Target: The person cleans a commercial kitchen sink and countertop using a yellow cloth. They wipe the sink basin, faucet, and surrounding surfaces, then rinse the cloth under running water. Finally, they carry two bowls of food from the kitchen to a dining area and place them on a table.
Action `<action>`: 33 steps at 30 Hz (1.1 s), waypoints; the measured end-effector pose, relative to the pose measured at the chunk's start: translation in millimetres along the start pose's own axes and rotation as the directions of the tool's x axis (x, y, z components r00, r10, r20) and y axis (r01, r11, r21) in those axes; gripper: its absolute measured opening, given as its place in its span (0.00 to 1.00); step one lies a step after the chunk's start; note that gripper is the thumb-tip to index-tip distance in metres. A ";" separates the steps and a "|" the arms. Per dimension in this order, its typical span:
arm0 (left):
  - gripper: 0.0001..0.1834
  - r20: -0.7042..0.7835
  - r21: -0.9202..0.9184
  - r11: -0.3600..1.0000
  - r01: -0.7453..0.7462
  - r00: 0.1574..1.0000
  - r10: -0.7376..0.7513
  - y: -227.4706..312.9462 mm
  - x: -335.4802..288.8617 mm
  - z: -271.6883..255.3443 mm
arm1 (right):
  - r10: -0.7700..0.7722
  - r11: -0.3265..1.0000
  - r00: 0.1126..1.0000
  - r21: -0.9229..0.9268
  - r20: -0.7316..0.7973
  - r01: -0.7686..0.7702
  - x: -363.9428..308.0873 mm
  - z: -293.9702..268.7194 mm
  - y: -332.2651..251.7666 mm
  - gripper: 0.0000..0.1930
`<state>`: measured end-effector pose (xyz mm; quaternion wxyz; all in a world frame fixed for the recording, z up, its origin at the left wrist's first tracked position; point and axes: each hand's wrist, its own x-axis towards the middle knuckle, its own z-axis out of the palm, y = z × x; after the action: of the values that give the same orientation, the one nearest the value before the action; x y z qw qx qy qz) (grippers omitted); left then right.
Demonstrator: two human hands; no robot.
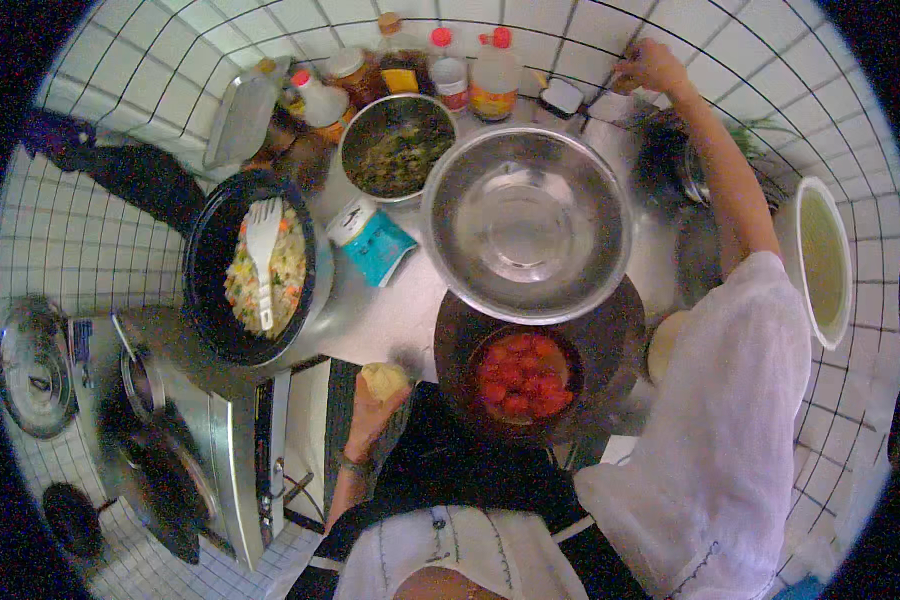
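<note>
Low in front of my body, my left hand is closed around a pale yellow rounded lump, perhaps a peeled potato. My right arm stretches to the tiled wall at the back right. There my right hand has its fingers curled; whatever they grip, if anything, is too small to make out. A small white-topped container is on the counter to the left of that hand. Between my arms lies a wide, empty steel bowl. Nearer me, a bowl of red chopped pieces, probably tomatoes, rests on a round dark board.
At left, a black pot holds rice with vegetables and a white slotted spatula. A steel bowl of dark greens, a teal packet and several bottles line the back. A gas stove stands lower left, a white bucket far right.
</note>
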<state>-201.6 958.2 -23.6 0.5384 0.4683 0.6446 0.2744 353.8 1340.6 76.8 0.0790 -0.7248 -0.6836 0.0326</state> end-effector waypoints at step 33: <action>0.23 -0.232 0.066 0.989 -0.131 0.962 0.143 -91.3 -86.7 -190.3 | -0.636 0.496 0.771 0.751 -0.026 0.435 -378.5 33.8 -522.6 0.09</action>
<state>-412.3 871.5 -12.7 0.4258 0.4892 0.6767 0.3486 -190.6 993.6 103.7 0.2745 -0.3707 -0.8091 0.3642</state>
